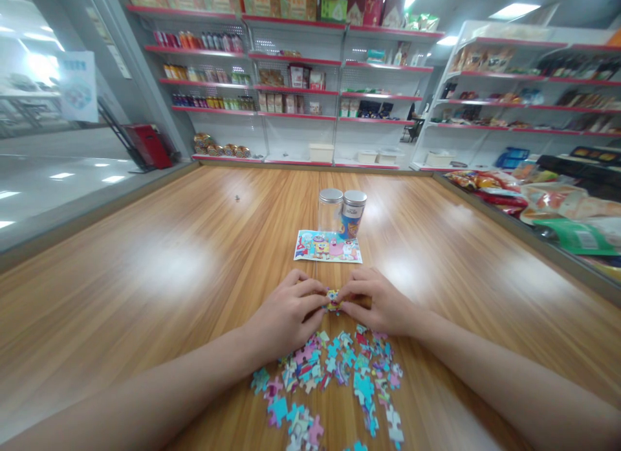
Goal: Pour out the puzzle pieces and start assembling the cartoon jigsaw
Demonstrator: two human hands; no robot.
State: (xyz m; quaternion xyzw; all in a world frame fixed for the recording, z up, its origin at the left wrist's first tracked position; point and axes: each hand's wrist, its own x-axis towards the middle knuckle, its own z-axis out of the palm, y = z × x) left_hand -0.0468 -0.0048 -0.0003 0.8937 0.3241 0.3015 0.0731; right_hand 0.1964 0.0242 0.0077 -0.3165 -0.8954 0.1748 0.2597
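Note:
Between my hands lies a small cluster of yellow puzzle pieces on the wooden table. My left hand has its fingertips closed on the cluster's left side. From the right, my right hand pinches the other side with thumb and fingers. Nearer to me, many loose jigsaw pieces in blue, pink and white are spread out, some overlapping. Just beyond my hands a colourful cartoon picture sheet lies flat.
Behind the sheet stand a clear jar with a silver lid and a printed jar. A tiny object lies far left on the table. Packaged goods are heaped past the right edge. Stocked shelves stand behind.

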